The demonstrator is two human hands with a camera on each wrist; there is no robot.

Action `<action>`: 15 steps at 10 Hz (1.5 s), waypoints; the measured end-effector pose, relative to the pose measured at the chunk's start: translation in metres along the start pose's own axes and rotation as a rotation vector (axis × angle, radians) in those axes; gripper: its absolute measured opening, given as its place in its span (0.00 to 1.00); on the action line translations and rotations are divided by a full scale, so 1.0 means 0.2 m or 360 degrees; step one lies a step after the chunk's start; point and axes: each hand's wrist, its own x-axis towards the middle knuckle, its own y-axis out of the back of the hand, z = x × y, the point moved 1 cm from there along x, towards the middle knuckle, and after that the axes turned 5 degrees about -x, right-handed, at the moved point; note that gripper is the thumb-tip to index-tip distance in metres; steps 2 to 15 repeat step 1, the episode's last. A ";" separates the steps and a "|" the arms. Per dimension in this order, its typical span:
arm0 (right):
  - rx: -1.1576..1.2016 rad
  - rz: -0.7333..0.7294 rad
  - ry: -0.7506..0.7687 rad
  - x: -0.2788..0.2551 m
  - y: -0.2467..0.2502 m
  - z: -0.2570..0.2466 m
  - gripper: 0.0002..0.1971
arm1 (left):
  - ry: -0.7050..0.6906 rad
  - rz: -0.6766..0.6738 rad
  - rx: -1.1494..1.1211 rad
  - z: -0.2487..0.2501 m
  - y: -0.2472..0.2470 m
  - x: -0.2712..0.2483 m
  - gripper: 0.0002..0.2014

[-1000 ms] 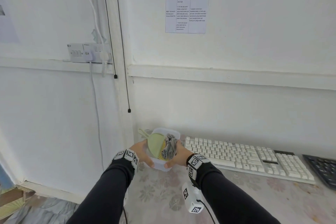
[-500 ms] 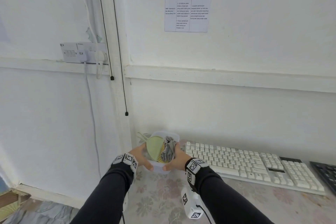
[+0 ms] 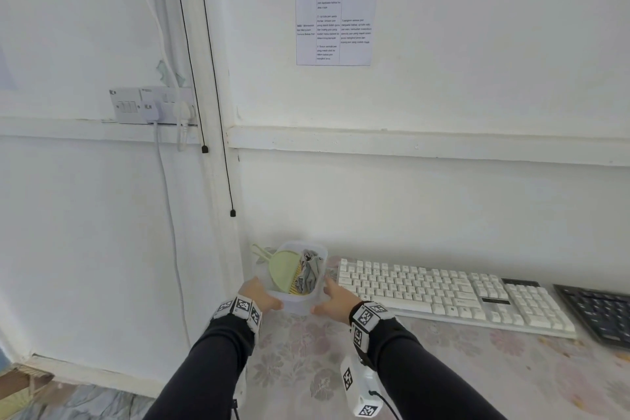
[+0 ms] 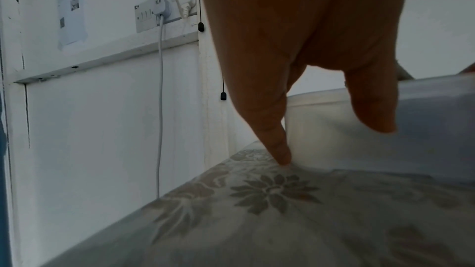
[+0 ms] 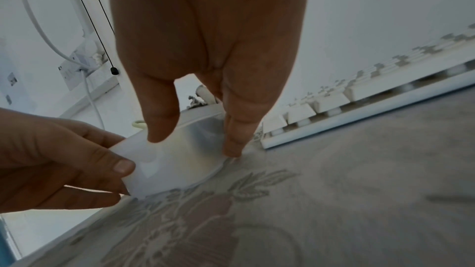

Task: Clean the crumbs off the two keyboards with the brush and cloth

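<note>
A translucent plastic container stands on the floral tablecloth at the table's back left corner. It holds a pale green brush with yellow bristles and a crumpled grey cloth. My left hand grips its left front corner, thumb on the wall and fingers curled beneath. My right hand holds its right end between thumb and fingers. In the right wrist view the right hand spans the container. The white keyboard lies just right of it, the black keyboard beyond.
The wall runs right behind the container and keyboards. The table's left edge drops off just left of my left arm. A green handle pokes out behind the container. Wall sockets and hanging blind cords are at the left.
Both hands stay on the container, which remains at the same spot on the table. Only the head view has shifted slightly.
</note>
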 end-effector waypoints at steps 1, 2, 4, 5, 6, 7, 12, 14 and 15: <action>0.0092 0.0084 -0.0029 -0.07 0.03 0.05 0.38 | -0.0028 0.0134 -0.0049 -0.01 -0.04 -0.01 0.33; 0.0092 0.0084 -0.0029 -0.07 0.03 0.05 0.38 | -0.0028 0.0134 -0.0049 -0.01 -0.04 -0.01 0.33; 0.0092 0.0084 -0.0029 -0.07 0.03 0.05 0.38 | -0.0028 0.0134 -0.0049 -0.01 -0.04 -0.01 0.33; 0.0092 0.0084 -0.0029 -0.07 0.03 0.05 0.38 | -0.0028 0.0134 -0.0049 -0.01 -0.04 -0.01 0.33; 0.0092 0.0084 -0.0029 -0.07 0.03 0.05 0.38 | -0.0028 0.0134 -0.0049 -0.01 -0.04 -0.01 0.33; 0.0092 0.0084 -0.0029 -0.07 0.03 0.05 0.38 | -0.0028 0.0134 -0.0049 -0.01 -0.04 -0.01 0.33; 0.0092 0.0084 -0.0029 -0.07 0.03 0.05 0.38 | -0.0028 0.0134 -0.0049 -0.01 -0.04 -0.01 0.33; 0.0092 0.0084 -0.0029 -0.07 0.03 0.05 0.38 | -0.0028 0.0134 -0.0049 -0.01 -0.04 -0.01 0.33; 0.0092 0.0084 -0.0029 -0.07 0.03 0.05 0.38 | -0.0028 0.0134 -0.0049 -0.01 -0.04 -0.01 0.33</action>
